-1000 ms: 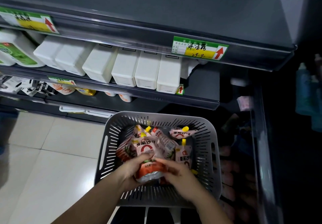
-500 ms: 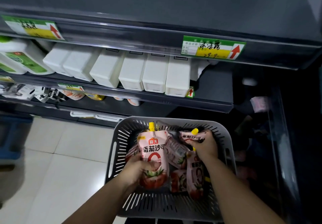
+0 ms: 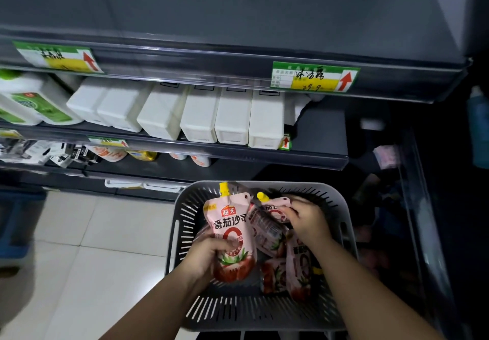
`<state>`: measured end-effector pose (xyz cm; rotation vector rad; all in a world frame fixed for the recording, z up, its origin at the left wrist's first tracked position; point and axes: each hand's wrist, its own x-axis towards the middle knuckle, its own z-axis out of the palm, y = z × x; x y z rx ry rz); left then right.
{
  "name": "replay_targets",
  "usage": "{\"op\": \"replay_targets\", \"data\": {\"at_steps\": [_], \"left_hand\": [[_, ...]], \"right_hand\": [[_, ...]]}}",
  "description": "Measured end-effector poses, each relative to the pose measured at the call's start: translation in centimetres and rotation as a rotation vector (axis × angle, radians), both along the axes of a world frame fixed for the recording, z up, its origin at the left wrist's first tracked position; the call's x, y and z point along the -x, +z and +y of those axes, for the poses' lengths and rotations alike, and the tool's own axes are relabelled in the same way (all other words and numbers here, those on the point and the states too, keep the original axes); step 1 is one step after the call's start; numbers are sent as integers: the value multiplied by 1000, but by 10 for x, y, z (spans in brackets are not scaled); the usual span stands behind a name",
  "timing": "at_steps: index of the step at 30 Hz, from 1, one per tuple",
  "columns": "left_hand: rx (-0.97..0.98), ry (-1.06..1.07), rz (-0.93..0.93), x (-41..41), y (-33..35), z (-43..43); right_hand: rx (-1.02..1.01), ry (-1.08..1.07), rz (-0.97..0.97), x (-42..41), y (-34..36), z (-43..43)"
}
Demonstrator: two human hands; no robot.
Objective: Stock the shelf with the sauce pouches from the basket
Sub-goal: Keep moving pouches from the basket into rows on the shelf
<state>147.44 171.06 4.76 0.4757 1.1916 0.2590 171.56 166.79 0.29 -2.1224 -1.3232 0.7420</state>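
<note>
Our left hand [image 3: 209, 254] grips an upright sauce pouch [image 3: 230, 229], our right hand [image 3: 308, 221] a second pouch [image 3: 276, 203] at the basket's [image 3: 182, 233] one o'clock; we should lift both cleanly.

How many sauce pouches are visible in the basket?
5 pouches: one upright in the left hand, one in the right hand, one between them, two at the basket's near right. A pink edge behind the left hand may be a hidden sixth.
</note>
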Motion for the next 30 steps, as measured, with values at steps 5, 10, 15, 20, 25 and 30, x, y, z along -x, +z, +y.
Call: {"op": "replay_targets", "data": {"at_steps": [5, 10, 15, 20, 25, 30], "left_hand": [[-13, 27, -66, 4, 12, 1], [-63, -72, -122, 10, 37, 5], [-148, -165, -159, 6, 65, 20], [-230, -289, -208, -13, 95, 32], [-374, -494, -249, -40, 134, 22], [-484, -686, -306, -73, 175, -6]], "right_hand": [[-224, -491, 606, 27, 55, -12], [-199, -774, 1236, 45, 103, -21], [-186, -575, 1336, 54, 129, -51], [-249, -590, 1085, 44, 156, -75], [-281, -646, 1045, 34, 186, -112], [-420, -653, 1044, 30, 223, -159]]}}
